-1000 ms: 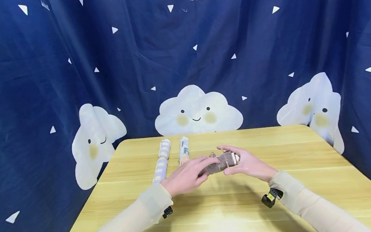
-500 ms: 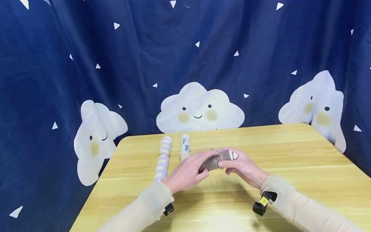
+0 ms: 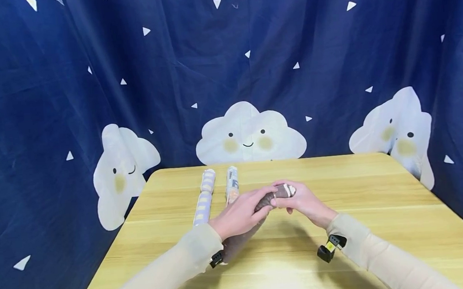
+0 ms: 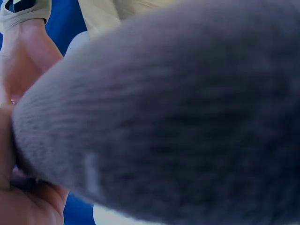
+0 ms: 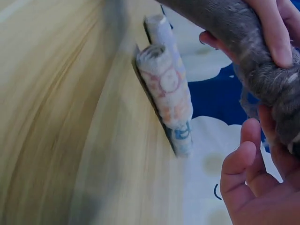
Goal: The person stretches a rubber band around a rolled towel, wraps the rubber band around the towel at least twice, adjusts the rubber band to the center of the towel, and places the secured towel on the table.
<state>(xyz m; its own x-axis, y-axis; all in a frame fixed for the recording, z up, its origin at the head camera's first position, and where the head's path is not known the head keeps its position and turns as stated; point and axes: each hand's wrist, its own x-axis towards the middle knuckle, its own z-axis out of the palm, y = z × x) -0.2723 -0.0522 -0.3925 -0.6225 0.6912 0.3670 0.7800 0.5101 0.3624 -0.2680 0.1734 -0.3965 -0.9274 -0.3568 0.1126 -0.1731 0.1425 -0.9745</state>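
Note:
A grey-brown rolled towel (image 3: 268, 199) with white stripes at one end is held between both hands above the table. It looks soft and fuzzy, with a narrow cinched spot near the fingers in the right wrist view. My left hand (image 3: 239, 213) grips its middle from above, and a long part of the towel (image 3: 240, 242) hangs back under that wrist. Curled around the striped end, my right hand (image 3: 308, 207) pinches the towel with the thumb in front. Close up, the towel (image 4: 164, 112) fills most of the left wrist view.
On the wooden table (image 3: 367, 229), left of the hands, lie a lavender roll with pale yellow stripes (image 3: 203, 206) and a white printed roll (image 3: 231, 181), side by side. A blue curtain (image 3: 159, 77) with clouds rises behind the table.
My right hand has closed in around the striped end from a looser, spread hold. The towel's long part has swung into sight below my left wrist.

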